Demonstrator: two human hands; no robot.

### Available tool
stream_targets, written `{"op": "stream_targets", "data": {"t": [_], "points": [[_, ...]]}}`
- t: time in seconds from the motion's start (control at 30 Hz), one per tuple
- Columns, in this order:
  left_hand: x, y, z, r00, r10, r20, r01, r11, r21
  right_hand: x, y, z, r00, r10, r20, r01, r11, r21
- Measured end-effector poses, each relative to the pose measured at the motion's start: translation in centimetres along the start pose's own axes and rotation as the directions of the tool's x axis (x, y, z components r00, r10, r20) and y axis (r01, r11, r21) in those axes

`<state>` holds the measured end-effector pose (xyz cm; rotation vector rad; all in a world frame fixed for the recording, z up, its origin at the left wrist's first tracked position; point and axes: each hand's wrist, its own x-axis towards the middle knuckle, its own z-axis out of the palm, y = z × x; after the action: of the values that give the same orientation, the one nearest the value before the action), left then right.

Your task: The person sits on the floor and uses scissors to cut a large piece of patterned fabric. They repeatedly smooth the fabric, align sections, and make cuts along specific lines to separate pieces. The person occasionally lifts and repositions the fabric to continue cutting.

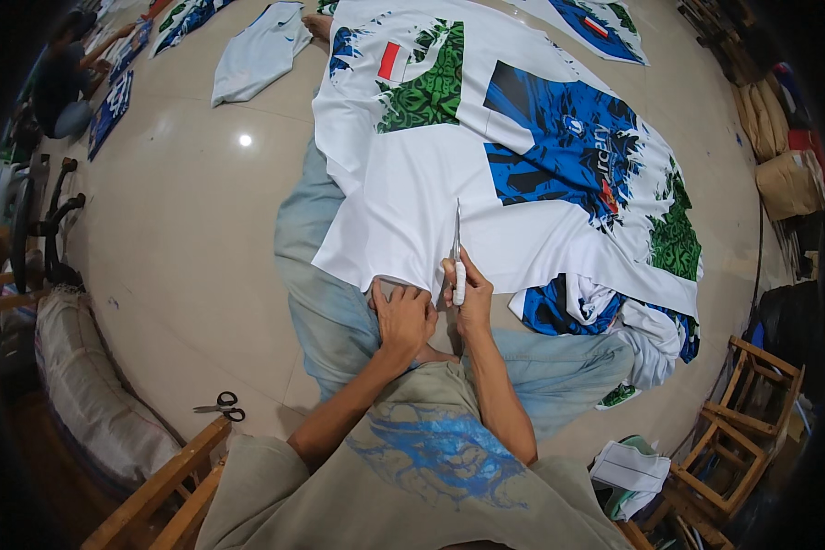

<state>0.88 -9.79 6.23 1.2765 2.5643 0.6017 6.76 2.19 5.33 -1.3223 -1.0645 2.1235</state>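
on the floor at far left lie black-handled scissors. left hand presses flat, fingers spread, on the hem of smooth white fabric printed blue and green, draped over the lap. right hand is closed around a slim blade, seemingly mid-cut; a straight line needs taut cloth.

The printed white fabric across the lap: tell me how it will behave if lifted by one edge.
The fabric would probably flop and sag, since it already drapes over the legs and bunches at the right. It looks thin, so likely light. The left hand pins its edge, suggesting it slides easily.
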Motion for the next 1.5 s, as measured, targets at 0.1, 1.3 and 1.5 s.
{"op": "stream_targets", "data": {"t": [0.1,1.3,1.5], "points": [[0.0,0.2,-0.1,1.0,-0.004,-0.016,0.004,1.0,0.001,0.2,0.0,0.0,1.0,0.008,0.002,-0.008,0.997,0.075],[0.2,0.0,0.4,0.998,0.045,0.036,-0.046,0.998,0.04,10.4,-4.5,3.1,0.995,-0.098,0.034,0.1,0.994,-0.048],[0.1,0.0,0.2,0.999,0.04,0.028,-0.041,0.999,0.034,10.9,-5.1,3.1,0.995,-0.084,0.058,0.086,0.996,-0.027]]}}
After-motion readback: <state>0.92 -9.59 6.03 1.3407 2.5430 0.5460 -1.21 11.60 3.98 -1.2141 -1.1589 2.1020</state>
